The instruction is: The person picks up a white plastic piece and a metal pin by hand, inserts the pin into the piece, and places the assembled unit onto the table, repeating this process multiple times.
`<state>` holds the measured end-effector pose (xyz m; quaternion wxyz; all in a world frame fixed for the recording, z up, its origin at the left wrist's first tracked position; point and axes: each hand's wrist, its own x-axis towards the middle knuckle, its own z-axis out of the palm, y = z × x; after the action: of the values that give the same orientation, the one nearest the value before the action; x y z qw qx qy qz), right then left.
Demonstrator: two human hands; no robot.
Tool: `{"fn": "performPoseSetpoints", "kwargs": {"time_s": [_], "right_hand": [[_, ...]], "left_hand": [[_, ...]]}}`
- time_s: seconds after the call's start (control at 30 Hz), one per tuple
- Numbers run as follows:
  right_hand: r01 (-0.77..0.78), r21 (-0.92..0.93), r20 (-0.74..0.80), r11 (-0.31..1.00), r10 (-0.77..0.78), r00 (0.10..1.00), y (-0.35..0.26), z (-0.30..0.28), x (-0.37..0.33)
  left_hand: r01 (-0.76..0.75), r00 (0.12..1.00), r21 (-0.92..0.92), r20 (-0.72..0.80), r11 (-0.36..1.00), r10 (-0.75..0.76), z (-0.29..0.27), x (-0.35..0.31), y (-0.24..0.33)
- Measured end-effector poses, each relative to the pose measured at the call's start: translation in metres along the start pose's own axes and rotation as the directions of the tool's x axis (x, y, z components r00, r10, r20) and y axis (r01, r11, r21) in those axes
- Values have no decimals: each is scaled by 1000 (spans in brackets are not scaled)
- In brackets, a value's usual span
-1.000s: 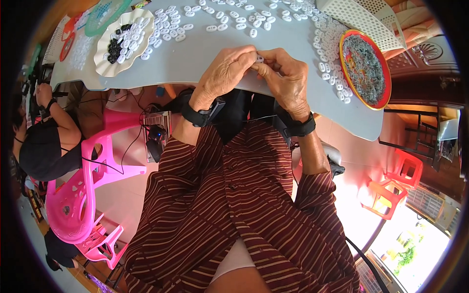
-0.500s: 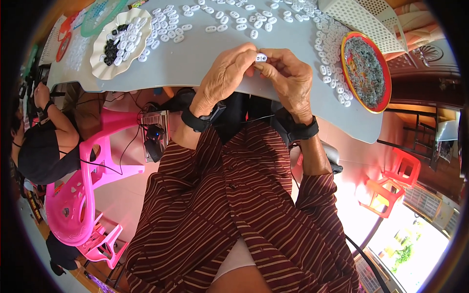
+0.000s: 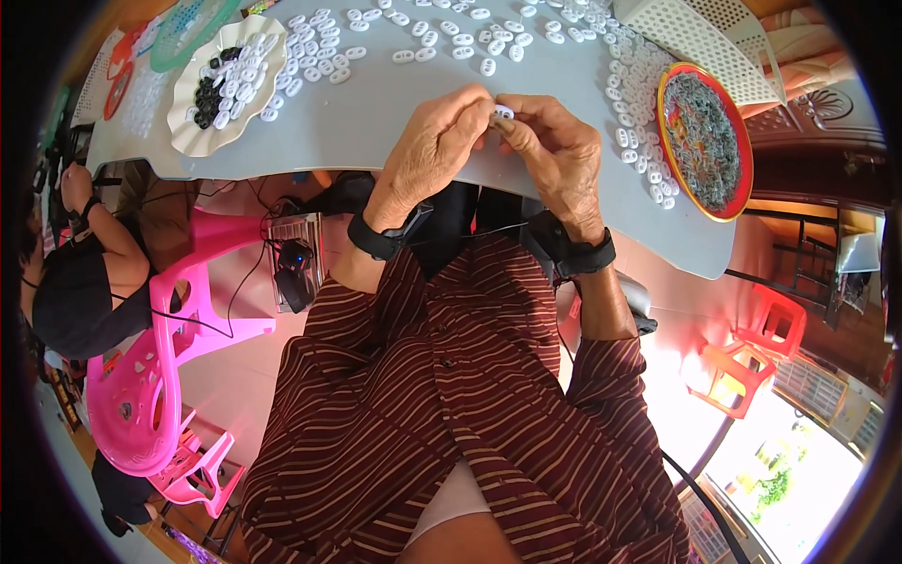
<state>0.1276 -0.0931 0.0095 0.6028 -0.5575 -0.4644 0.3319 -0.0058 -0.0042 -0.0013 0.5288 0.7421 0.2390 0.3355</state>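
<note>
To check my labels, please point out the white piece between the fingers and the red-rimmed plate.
White piece (image 3: 505,111), head view: its visible face.
Red-rimmed plate (image 3: 747,166), head view: its right rim.

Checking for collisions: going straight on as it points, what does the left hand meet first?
For the left hand, probably the small white piece, then the right hand close beyond; depth is unclear from one view.

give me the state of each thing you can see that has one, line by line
left hand, fingers curled, grip hard to tell
right hand, thumb and fingers pinching the small white piece
small white piece, held, partly covered
scalloped plate, bearing white and black pieces
red-rimmed plate, heaped with fine grey pieces
loose white pieces, scattered on the table
black device, blue light lit
</note>
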Motion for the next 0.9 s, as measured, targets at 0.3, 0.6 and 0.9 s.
{"fn": "performPoseSetpoints", "kwargs": {"time_s": [0.3, 0.6, 0.9], "right_hand": [[-11, 69, -19, 998, 12, 1000, 2, -4, 3], [-53, 150, -15, 987, 56, 998, 6, -5, -3], [19, -353, -335, 935, -145, 931, -47, -145, 108]], "left_hand": [[-31, 999, 23, 41, 999, 30, 2, 3, 8], [40, 993, -45, 109, 998, -34, -3, -1, 4], [49, 998, -78, 30, 996, -47, 1, -2, 2]]}}
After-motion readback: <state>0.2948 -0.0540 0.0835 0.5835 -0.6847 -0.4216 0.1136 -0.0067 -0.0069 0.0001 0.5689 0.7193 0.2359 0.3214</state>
